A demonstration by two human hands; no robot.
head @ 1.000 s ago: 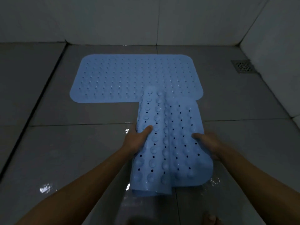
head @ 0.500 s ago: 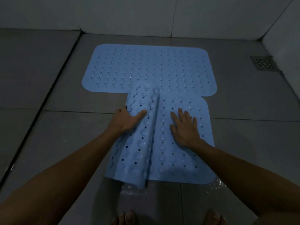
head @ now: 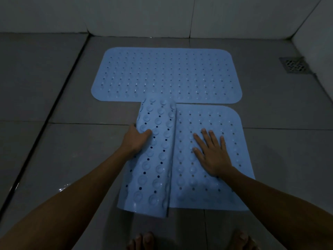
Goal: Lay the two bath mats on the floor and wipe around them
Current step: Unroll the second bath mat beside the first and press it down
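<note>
With my right hand [head: 213, 156] flat on the near mat [head: 207, 159] and left fingers [head: 146, 132] gripping its folded flap [head: 155, 156], I think it could spring back.

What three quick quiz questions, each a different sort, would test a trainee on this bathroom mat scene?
1. True or false: the far mat lies fully flat on the floor.
2. Which hand grips the folded-over flap of the near mat? A) left hand B) right hand
3. Fill in: the floor drain sits at the far ____ side.

Key: 1 true; 2 A, while the right hand presses flat with straight fingers; 3 right.
</note>
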